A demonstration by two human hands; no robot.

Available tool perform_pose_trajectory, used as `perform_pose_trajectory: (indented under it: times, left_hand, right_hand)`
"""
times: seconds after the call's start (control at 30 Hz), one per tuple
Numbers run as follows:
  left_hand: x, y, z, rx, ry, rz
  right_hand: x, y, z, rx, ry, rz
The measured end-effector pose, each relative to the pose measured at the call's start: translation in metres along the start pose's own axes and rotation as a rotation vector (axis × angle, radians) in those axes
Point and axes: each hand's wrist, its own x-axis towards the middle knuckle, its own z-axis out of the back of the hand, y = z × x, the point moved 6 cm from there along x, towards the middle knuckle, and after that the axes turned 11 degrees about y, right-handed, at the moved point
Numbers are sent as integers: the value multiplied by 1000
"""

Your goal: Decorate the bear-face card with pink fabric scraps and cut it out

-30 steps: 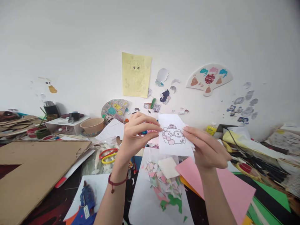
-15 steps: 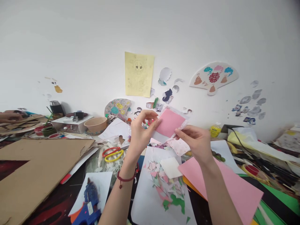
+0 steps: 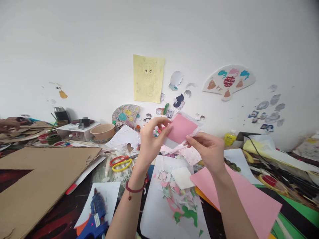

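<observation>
A pink square [image 3: 182,128] with a clear, whitish film around it is held up between my two hands, above the table. My left hand [image 3: 155,134] pinches its left edge between thumb and fingers. At its lower right corner, my right hand [image 3: 208,146] grips the edge the same way. Beneath them lies a white sheet [image 3: 152,212] strewn with pink, green and white paper scraps [image 3: 178,196]. A blank white square [image 3: 182,177] rests on those scraps. Pink paper [image 3: 249,199] lies partly behind my right forearm.
Cut cardboard [image 3: 50,179] covers the left side. A blue glue gun [image 3: 96,215] lies at the lower left, near red-and-yellow-handled scissors [image 3: 121,164]. A bowl [image 3: 102,132] and a white box [image 3: 77,130] stand further back. Another person's hand [image 3: 8,125] shows at far left.
The pink square has tilted slightly in my hands, and its film has shifted at the lower edge. Both hands keep their hold. The view has moved slightly.
</observation>
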Motion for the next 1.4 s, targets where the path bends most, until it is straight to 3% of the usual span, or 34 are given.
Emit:
perform_pose_trajectory:
  times: [1.4]
  left_hand:
    - [0, 2, 1, 9, -28, 6]
  right_hand:
    - [0, -3, -3, 79, 1, -51]
